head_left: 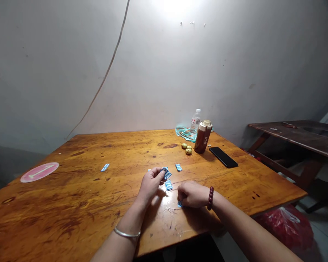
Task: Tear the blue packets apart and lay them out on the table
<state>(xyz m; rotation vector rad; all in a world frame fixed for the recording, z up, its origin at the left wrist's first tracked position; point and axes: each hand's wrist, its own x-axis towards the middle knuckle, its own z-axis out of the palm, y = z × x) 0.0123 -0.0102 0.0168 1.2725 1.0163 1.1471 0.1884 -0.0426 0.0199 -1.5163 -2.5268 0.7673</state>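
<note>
My left hand (150,185) pinches several small blue cards (165,171) between thumb and fingers, just above the wooden table (79,196). My right hand (191,194) rests curled on the table with its fingers closed over a small blue card (179,205) that shows at its lower edge. More blue cards lie between and beyond the hands: a short row (168,186), one (178,167) farther back, and a single one (105,167) off to the left. A silver bangle is on my left wrist, a dark red bead bracelet on my right.
At the table's far right stand a brown flask (203,136), a clear water bottle (195,122), a teal cord (184,133) and small yellow-green fruits (187,148). A black phone (223,157) lies flat. A pink round sticker (39,171) is at left. A second table (297,136) and red bag (287,225) are right.
</note>
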